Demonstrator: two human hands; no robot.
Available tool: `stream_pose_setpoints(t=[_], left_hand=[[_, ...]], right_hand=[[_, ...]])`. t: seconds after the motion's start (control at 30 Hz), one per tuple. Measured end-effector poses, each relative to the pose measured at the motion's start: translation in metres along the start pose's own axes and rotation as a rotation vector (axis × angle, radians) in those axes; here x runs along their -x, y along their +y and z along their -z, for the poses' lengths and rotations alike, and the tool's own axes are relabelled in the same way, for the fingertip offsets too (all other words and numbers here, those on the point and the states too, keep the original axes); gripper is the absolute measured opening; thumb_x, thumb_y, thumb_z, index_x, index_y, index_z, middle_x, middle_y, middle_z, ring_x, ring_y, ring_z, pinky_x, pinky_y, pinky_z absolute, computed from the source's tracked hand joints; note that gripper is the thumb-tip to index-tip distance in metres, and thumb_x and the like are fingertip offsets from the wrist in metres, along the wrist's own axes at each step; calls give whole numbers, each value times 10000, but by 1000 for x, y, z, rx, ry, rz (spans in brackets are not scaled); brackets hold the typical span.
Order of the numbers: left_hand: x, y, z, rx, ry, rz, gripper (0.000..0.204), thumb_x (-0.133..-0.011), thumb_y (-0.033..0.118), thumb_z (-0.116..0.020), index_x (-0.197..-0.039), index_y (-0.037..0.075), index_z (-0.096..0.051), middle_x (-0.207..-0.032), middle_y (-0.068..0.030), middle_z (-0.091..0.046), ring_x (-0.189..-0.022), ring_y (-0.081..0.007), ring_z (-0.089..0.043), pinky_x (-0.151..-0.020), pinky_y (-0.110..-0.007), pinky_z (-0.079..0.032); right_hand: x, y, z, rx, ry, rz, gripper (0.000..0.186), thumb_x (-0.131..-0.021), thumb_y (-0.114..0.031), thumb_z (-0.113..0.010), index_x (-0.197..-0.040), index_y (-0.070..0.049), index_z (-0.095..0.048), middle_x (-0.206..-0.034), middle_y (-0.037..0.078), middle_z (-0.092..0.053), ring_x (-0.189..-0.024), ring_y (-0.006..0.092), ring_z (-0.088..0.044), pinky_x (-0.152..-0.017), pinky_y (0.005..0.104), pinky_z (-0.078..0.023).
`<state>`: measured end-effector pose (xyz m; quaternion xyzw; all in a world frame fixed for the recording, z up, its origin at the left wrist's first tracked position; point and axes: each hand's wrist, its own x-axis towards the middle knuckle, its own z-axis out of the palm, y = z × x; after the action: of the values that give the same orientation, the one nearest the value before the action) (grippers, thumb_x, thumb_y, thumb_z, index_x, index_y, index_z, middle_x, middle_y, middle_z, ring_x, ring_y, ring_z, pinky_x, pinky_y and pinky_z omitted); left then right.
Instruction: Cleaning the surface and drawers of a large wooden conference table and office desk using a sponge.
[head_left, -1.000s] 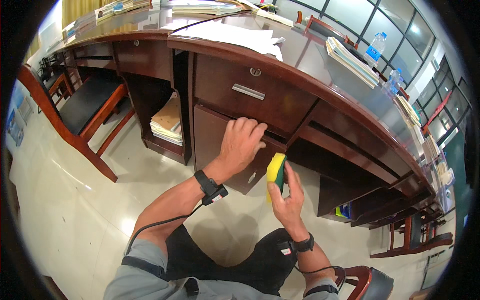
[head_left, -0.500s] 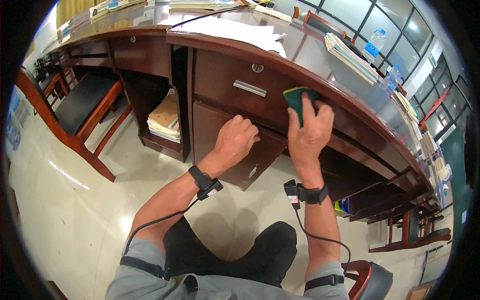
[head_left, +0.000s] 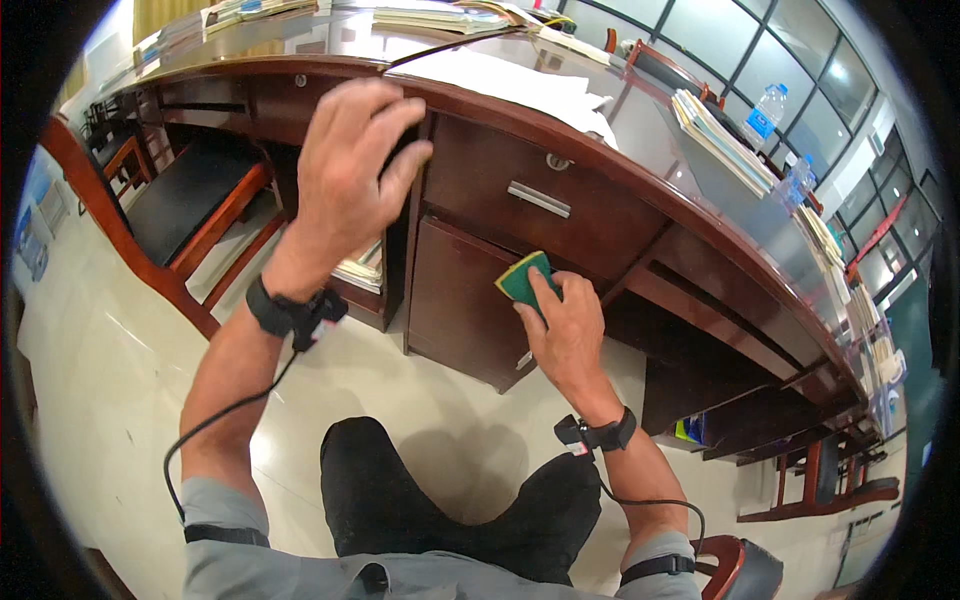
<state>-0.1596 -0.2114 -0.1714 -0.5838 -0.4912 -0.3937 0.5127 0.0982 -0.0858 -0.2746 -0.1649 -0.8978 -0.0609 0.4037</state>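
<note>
A green scouring sponge (head_left: 523, 284) with a thin yellow layer is held in my right hand (head_left: 570, 335), pinched between thumb and fingers. It is in front of the upper right part of the brown cabinet door (head_left: 455, 290), below the drawer (head_left: 500, 165) with its silver handle (head_left: 539, 199); whether it touches the wood is hard to tell. Raised at the left, my left hand (head_left: 345, 175) is empty, its fingers apart, close to the curved desk's edge. It hides part of the desk front and the open compartment behind.
White paper sheets (head_left: 500, 82) lie on the glossy desktop (head_left: 640, 95), with stacked booklets (head_left: 722, 140) and plastic bottles (head_left: 766, 113) to the right. A black-seated wooden chair (head_left: 195, 195) stands at the left. Papers (head_left: 362, 270) fill the open compartment. Another chair (head_left: 745, 568) is near my right elbow.
My right hand has brought the sponge down and left, from the drawer's right side to the cabinet door. The left hand has lifted away from the door, up and left, and its fingers have opened.
</note>
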Motion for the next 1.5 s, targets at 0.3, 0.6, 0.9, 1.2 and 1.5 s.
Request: stream_pose_setpoints(t=[0.3, 0.6, 0.9, 1.2, 1.5], left_hand=[[-2, -49, -35, -6, -164, 136, 507, -916, 442, -633, -1245, 57, -603, -1263, -159, -606, -1183, -346, -561, -1008, -439, -449], [0, -56, -50, 2, -40, 88, 465, -888, 404, -670, -1187, 51, -623, -1202, -162, -633, -1156, -354, -569, -995, -437, -444], [2, -56, -48, -3, -52, 75, 444, -898, 402, -666, -1200, 81, -610, -1213, -128, -626, -1177, -310, -554, -1008, -418, -419], [-4, -50, -44, -59, -174, 83, 521, -928, 472, -620, -1253, 66, -592, -1317, -160, -572, -1272, -339, -497, -1062, -438, -398], [-23, 0, -51, -93, -102, -6, 538, -713, 297, -812, -1128, 24, -604, -1102, -175, -620, -1093, -370, -533, -982, -447, -384]], right_hand=[[-129, -50, -19, 157, 110, 147, 355, -764, -115, -723, -1104, -29, -664, -934, 139, -564, -874, 311, -559, -726, 411, -468], [-123, -63, -76, 311, -26, 233, 226, -791, -108, -593, -982, -42, -694, -850, 96, -562, -825, 257, -556, -645, 374, -439], [-40, -42, -19, -31, -83, 220, 430, -714, -107, -734, -1133, -46, -660, -929, 140, -564, -857, 297, -542, -701, 403, -426], [-32, 50, 61, 223, 320, -35, 466, -703, -110, -785, -1149, -91, -652, -971, 173, -572, -871, 345, -562, -713, 447, -446], [40, 49, 35, 86, 206, -202, 544, -752, -138, -794, -1250, -30, -603, -1042, 182, -561, -939, 338, -557, -781, 418, -470]])
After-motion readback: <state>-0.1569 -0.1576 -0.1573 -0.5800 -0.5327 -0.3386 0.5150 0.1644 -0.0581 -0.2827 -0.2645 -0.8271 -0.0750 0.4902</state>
